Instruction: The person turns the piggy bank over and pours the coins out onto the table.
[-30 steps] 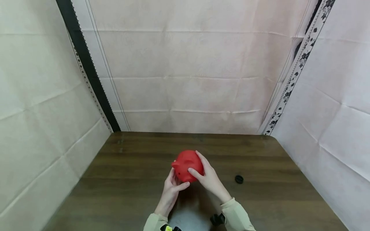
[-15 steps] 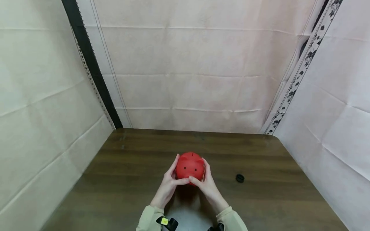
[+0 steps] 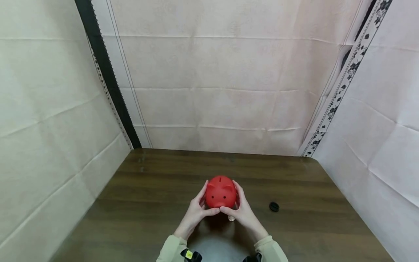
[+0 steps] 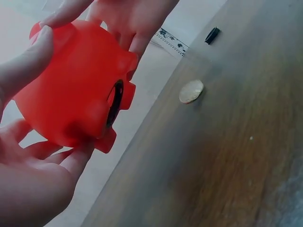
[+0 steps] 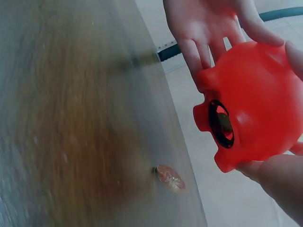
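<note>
A red plastic piggy bank (image 3: 220,192) is held just above the wooden table (image 3: 147,203), its face toward me and its slot on top. My left hand (image 3: 196,213) grips its left side and my right hand (image 3: 243,213) grips its right side, thumbs meeting under the snout. Both wrist views show the piggy bank (image 4: 71,90) (image 5: 255,99) from below, with the round hole in its belly uncovered. A coin (image 3: 231,218) (image 4: 191,91) (image 5: 169,178) lies on the table right under it. A small black plug (image 3: 274,207) (image 4: 211,35) lies on the table to the right.
Pale paper-covered walls close in the table on the left, back and right. A black strip (image 3: 104,76) runs down the left corner and a flowered strip (image 3: 340,72) down the right one.
The piggy bank has turned from snout-left to facing me and come down a little toward the table. A coin now lies on the table beneath it.
</note>
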{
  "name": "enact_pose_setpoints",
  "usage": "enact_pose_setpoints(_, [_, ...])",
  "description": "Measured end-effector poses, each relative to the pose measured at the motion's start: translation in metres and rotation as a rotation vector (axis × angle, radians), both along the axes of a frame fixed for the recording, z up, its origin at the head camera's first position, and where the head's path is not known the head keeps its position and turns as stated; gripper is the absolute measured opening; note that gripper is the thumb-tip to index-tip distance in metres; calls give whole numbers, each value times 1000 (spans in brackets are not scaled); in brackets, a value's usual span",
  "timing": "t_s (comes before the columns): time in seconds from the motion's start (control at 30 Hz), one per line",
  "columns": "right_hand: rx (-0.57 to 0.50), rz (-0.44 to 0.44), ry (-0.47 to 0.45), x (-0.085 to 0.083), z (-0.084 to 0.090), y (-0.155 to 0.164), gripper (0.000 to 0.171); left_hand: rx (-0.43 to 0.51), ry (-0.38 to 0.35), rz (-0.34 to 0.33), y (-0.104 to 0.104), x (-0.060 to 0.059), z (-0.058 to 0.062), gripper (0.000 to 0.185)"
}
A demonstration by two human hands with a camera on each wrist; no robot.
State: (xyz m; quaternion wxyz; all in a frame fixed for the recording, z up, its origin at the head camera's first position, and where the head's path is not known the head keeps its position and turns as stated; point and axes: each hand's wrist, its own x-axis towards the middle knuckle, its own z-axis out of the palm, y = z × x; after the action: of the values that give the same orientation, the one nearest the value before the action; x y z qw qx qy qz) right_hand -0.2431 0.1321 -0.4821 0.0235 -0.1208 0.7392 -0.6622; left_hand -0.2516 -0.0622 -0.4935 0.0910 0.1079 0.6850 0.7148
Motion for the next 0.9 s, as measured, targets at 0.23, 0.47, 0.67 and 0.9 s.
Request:
enact_pose_setpoints(0.23, [41,0,-34,-3,-4,6,95,-31,-6,15,3,1,-2,101])
enact_pose_setpoints(0.47, [121,38,338,-10,53,18,105,-53,395,7,4,-1,59,101])
enact_pose_setpoints(0.67, [154,52,645,-13,90,17,113,1,707,-9,1,-8,91,103])
enact_pose_setpoints(0.9, [216,93,256,-39,22,23,98,25,192,-2,5,-22,25,101])
